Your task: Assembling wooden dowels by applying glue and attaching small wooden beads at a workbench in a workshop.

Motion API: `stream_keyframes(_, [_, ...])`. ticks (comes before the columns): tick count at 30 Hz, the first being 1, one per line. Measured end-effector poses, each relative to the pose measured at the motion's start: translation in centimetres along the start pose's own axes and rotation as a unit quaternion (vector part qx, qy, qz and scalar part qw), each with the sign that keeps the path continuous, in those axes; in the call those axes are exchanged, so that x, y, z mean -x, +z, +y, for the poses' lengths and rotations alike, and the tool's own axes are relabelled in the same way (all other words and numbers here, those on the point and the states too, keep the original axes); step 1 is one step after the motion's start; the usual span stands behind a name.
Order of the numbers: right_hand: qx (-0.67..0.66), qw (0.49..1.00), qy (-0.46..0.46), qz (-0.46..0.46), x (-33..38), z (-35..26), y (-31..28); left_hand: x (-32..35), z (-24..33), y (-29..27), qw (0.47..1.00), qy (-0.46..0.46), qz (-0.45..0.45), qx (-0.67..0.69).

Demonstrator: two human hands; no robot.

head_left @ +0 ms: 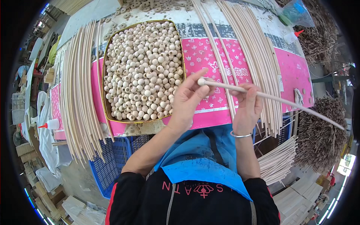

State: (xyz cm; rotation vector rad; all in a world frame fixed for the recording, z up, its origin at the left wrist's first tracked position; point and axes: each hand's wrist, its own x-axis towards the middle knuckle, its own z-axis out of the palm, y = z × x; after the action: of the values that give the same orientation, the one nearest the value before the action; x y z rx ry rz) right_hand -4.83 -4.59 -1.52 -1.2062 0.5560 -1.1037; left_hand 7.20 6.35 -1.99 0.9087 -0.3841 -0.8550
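A long wooden rod point(273, 98) slants across in front of me, its far end reaching out to the right. My right hand point(248, 101) is closed round it a short way from the near end. On that near end sits a pale wooden bead point(201, 81), held between the thumb and fingers of my left hand point(189, 95). Just left of my left hand is a tray point(183, 56) heaped with drilled wooden beads point(144, 71). A silver bangle point(241, 135) circles my right wrist.
Bundles of rods lie at the left point(80, 82) and right point(258, 63) of the pink-patterned table point(198, 48). Glue bottles with red tips stand at the left point(53, 124) and far right point(291, 37). A blue crate point(112, 161) and more rods point(279, 159) are below the table edge.
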Motion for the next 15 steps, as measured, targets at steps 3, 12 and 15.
stream_keyframes(3, [0.012,0.994,0.11,-0.004,1.2,-1.3,-0.9,-1.1,-1.4,1.5,0.998,-0.03,0.039,0.041])
stream_keyframes(12, [0.67,0.7,-0.248,0.008,3.5,-12.9,-12.4,-3.7,3.8,-1.7,0.992,0.029,-0.016,-0.121])
stream_keyframes(15, [0.64,0.75,-0.164,-0.032,5.7,-10.6,-18.3,-4.8,4.3,-0.5,0.989,0.033,-0.045,-0.135])
